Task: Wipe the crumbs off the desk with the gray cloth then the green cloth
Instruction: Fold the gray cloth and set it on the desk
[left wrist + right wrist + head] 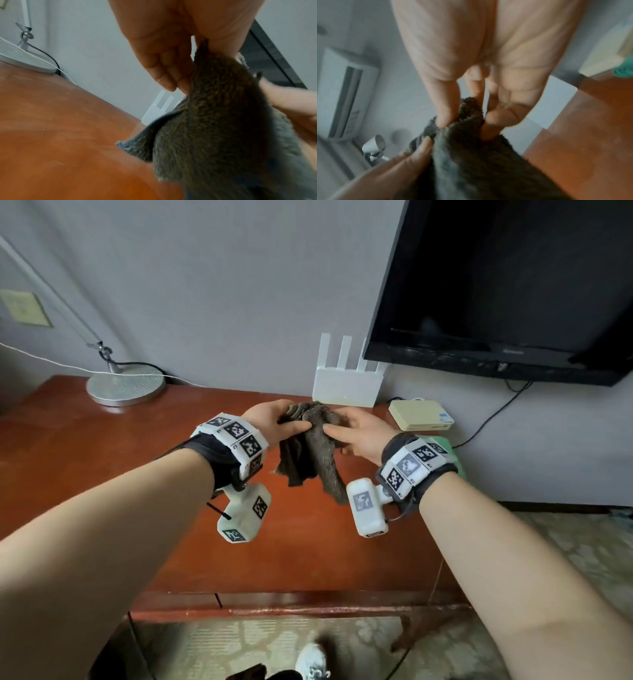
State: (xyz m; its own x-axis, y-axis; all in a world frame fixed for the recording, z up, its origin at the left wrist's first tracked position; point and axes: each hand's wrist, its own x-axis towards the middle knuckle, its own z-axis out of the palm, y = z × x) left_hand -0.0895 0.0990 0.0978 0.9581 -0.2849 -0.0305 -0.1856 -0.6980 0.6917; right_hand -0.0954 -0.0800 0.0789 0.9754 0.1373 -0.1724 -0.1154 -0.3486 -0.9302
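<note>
Both hands hold the gray cloth (315, 450) up above the red-brown desk (102, 460), and its lower folds hang down. My left hand (274, 419) pinches its upper left part between thumb and fingers. My right hand (356, 429) pinches the upper right part. In the left wrist view the gray cloth (214, 121) hangs from my left hand (173, 75). The right wrist view has my right hand (464, 116) with fingertips dug into the gray cloth (471, 162). A sliver of the green cloth (445, 445) lies on the desk behind my right wrist; the green cloth (624, 69) also shows at the frame edge.
A lamp base (125, 385) stands at the desk's back left with cables. A white router (346, 385) leans on the wall, a cream box (419, 416) sits to its right, and a black TV (507, 285) hangs above. The desk's front edge (291, 601) is near me.
</note>
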